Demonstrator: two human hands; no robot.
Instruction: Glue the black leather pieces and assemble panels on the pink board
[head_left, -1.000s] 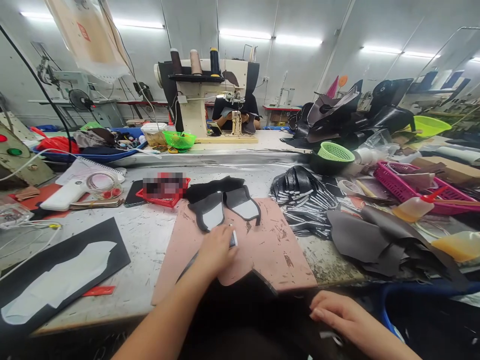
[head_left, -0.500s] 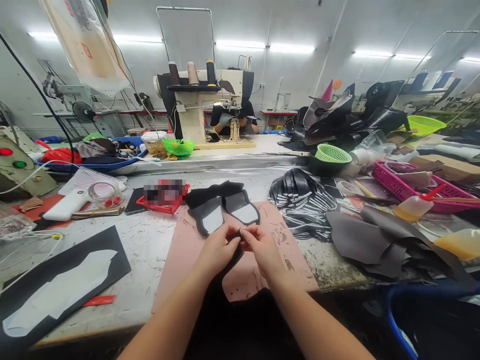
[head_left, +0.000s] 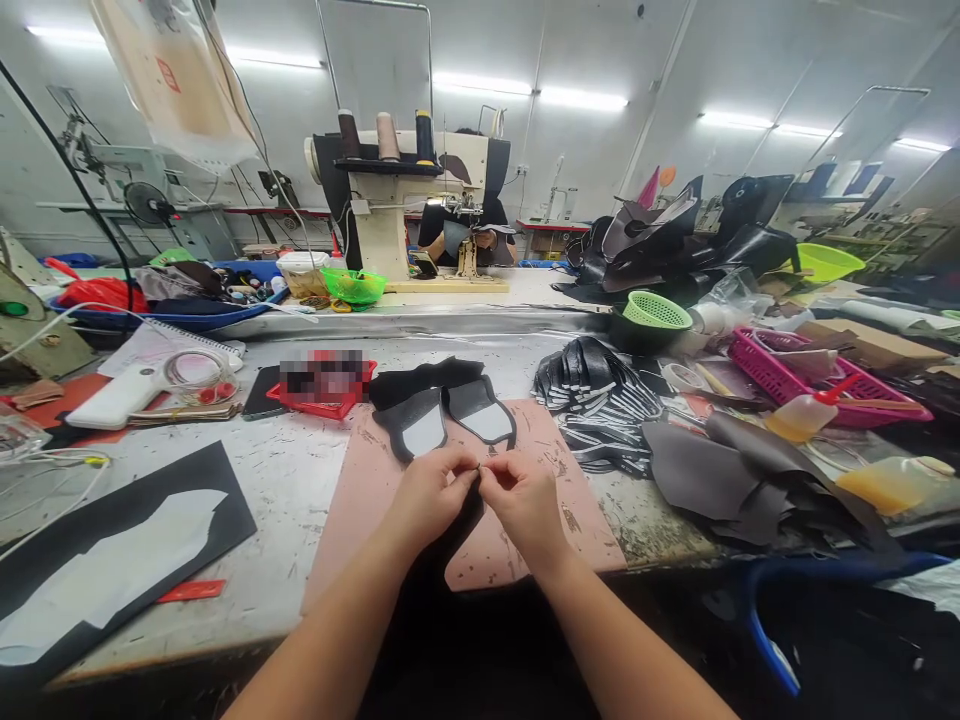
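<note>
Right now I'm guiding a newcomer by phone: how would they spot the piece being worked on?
Find the pink mat at the table's near edge. Both hands, left hand and right hand, meet over it, pinching a black strip. Unlike the two grey-centred pieces lying flat behind, it is held.

The worktable [head_left: 300, 480] was grey and much scratched. A pink cutting board [head_left: 540, 470] lay at its near edge, in the middle. Two black shoe pieces with pale centres [head_left: 450, 420] rested at the far side of this board. To the left lay a large black sheet with a white shape on it [head_left: 112, 560], and a small red strip [head_left: 191, 591] just beside it. Further back stood a red tray [head_left: 326, 385] and a white handheld tool [head_left: 124, 395]. On the right were a pile of black straps [head_left: 596, 400], dark leather sheets [head_left: 720, 480], a pink basket [head_left: 817, 375] and a glue bottle [head_left: 802, 415].
</note>
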